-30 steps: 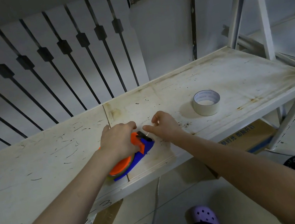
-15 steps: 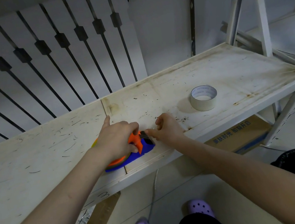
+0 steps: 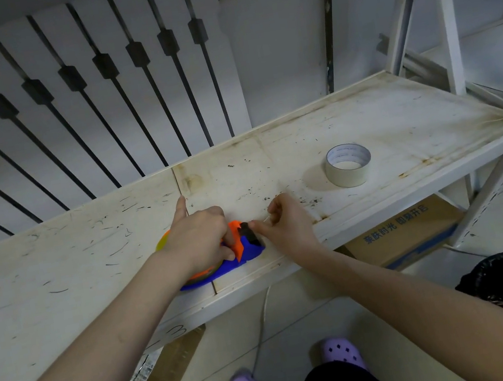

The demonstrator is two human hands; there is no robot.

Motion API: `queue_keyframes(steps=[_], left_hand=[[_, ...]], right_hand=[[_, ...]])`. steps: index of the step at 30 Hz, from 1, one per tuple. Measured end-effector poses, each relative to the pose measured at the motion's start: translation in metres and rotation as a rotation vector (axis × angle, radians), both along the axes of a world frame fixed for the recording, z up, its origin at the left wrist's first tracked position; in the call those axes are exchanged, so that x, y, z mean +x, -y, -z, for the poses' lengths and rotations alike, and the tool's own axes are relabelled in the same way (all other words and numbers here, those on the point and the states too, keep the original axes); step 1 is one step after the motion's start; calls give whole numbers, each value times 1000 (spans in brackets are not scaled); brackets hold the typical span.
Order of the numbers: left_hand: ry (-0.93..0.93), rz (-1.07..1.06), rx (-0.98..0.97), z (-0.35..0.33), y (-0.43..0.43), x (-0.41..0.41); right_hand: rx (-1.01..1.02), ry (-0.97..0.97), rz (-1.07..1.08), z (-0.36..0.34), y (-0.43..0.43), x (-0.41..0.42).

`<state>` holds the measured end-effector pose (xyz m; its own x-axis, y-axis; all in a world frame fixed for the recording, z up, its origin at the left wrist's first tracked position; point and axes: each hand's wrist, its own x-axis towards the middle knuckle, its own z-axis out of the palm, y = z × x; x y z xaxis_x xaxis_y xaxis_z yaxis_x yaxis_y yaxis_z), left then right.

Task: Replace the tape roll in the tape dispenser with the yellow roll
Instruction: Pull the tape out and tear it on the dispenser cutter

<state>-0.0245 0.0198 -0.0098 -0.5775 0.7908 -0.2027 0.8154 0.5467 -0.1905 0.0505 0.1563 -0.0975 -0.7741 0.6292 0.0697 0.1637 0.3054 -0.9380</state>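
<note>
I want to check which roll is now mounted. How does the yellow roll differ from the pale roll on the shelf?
Colour: the yellow roll is bright yellow; the pale roll is off-white. Pose: the yellow roll shows only a sliver under the left hand, at the tape dispenser; the pale roll lies free and untouched, hole upward. Both rest on the same shelf.

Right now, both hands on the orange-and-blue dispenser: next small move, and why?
Probably pull outward, gently: the right hand seems to pinch a thin tape end at the black cutter, while the left hand grips the orange-and-blue plastic tape dispenser on the scuffed white shelf, yellow roll peeking out beneath it.
</note>
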Motion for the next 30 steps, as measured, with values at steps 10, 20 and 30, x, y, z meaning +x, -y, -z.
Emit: queue_keyframes(steps=[10,20,30], left_hand=[[31,-9,11,1,0,1],[6,-12,24,0,-2,0],[-2,-33,88,3,-7,-8]], right_hand=[[-151,37,-5,5,4,3],[-34,10,20,-4,3,-1],[-84,40,42,-5,4,-20]])
